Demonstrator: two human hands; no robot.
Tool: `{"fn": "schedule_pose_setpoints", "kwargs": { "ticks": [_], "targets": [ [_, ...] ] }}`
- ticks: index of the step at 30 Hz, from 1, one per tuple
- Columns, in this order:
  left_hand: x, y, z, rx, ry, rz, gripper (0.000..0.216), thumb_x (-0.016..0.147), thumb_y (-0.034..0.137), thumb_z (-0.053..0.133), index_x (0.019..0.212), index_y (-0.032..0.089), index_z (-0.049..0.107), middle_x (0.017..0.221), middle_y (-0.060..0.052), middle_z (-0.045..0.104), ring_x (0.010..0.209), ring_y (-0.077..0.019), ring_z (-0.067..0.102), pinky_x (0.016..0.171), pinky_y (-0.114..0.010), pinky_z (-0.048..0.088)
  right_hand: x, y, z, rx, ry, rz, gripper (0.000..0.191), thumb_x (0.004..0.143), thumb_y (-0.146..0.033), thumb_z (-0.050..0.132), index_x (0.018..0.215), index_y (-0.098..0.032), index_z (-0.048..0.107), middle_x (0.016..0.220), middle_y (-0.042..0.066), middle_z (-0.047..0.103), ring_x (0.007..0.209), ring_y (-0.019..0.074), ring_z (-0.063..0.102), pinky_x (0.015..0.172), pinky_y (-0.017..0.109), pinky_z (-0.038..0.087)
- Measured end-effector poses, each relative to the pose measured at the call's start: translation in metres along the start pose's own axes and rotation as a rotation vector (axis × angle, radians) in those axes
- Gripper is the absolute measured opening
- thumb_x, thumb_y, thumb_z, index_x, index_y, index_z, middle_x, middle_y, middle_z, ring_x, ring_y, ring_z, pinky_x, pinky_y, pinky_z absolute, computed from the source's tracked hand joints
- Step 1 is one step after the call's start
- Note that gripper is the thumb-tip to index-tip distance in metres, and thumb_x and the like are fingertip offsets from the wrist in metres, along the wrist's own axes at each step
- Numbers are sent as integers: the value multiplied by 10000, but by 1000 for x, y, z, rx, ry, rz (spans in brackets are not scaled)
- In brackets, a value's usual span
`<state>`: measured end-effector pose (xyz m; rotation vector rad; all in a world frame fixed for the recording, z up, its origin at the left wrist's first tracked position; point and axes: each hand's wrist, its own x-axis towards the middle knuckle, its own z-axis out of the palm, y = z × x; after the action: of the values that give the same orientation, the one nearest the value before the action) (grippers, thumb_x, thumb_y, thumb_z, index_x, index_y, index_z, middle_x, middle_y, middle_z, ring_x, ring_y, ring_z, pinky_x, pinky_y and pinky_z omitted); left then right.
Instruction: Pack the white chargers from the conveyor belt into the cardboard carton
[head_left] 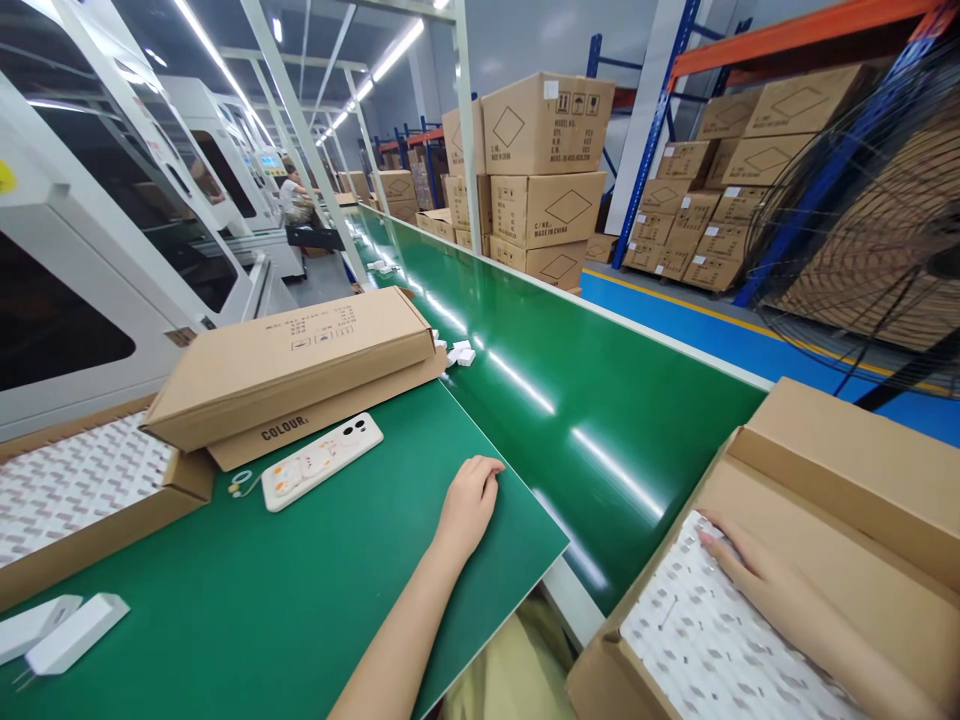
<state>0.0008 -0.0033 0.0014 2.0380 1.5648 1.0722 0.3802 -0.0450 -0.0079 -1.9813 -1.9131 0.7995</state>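
Note:
My left hand rests on the right edge of the green tabletop, its fingers loosely curled and nothing visible in them. At the right, my right hand reaches into an open cardboard box. Its bent fingertips press at the far corner of the tightly packed white pieces, which show small grey marks. Whatever sits between those fingertips is hard to make out. Two white plug adapters lie at the table's lower left, one with metal prongs showing. A phone in a pale patterned case lies beyond my left hand.
A closed cardboard carton lies on the table beside another box of packed white pieces. Small white pieces sit on the green conveyor belt. Stacked cartons and a large fan stand beyond. A seated person is far off.

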Motion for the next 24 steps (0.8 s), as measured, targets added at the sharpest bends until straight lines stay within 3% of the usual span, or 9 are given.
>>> {"fn": "schedule_pose_setpoints", "kwargs": {
  "ticks": [6, 20, 24],
  "targets": [
    [0, -1, 0, -4, -7, 10, 230, 867, 136, 343, 877, 213, 559, 865, -19, 567, 859, -164, 516, 792, -325, 428, -2, -4, -2, -12, 22, 6, 449, 835, -556, 342, 1223, -350, 433, 1247, -37, 551, 1121, 226, 513, 916, 350, 452],
    [0, 0, 0, 20, -4, 11, 226, 858, 116, 350, 879, 211, 554, 870, -14, 568, 868, -160, 521, 800, -316, 434, -1, -2, -1, -3, -26, 24, 469, 849, -583, 283, 1247, -352, 374, 1286, -19, 512, 1160, 221, 476, 992, 367, 367],
    [-1, 2, -1, 66, -33, 22, 235, 845, 122, 383, 950, 233, 561, 1005, -20, 563, 985, -163, 510, 859, -320, 433, 0, 0, 0, 6, -28, 8, 473, 852, -574, 289, 1256, -339, 364, 1285, 2, 514, 1153, 234, 481, 999, 386, 356]
  ]
}}
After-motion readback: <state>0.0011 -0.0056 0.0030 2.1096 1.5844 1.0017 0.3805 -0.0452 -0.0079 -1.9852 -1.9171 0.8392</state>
